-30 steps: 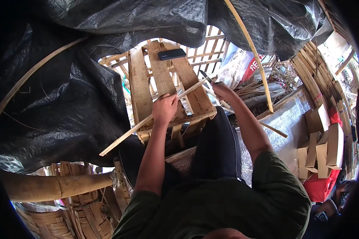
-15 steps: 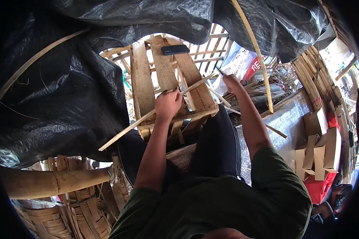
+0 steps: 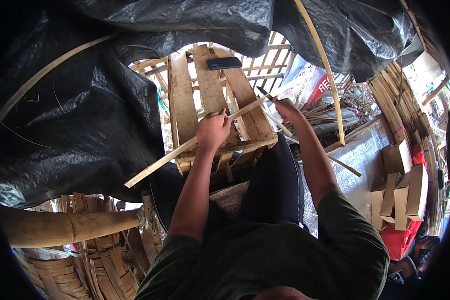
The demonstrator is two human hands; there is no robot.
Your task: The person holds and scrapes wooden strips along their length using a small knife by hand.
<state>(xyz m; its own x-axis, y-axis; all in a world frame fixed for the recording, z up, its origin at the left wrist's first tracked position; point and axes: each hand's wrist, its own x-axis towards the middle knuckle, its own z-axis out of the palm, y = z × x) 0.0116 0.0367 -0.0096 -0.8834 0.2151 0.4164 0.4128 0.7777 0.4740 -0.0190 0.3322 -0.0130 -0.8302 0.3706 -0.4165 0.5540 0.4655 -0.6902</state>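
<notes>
Over slatted surface [image 3: 208, 92]: left hand [image 3: 213, 131], grip clamped on wooden strip [image 3: 170, 156]. Beside surface's right edge: right hand [image 3: 287, 110], grip clamped on knife [image 3: 263, 92], partly hidden.

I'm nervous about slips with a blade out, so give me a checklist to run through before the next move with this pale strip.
1. Pale strip gripped: ok, the left hand is closed on it.
2. Knife held: ok, in the right hand, blade showing beyond the fist.
3. Left hand away from the blade: ok, a length of strip separates them.
4. Phone away from the blade: ok, it lies apart, toward the far end of the slatted crate.
5. Cutting edge seated on the strip: cannot tell, too small to judge.
6. Strip resting firmly on the crate: cannot tell from above.
</notes>
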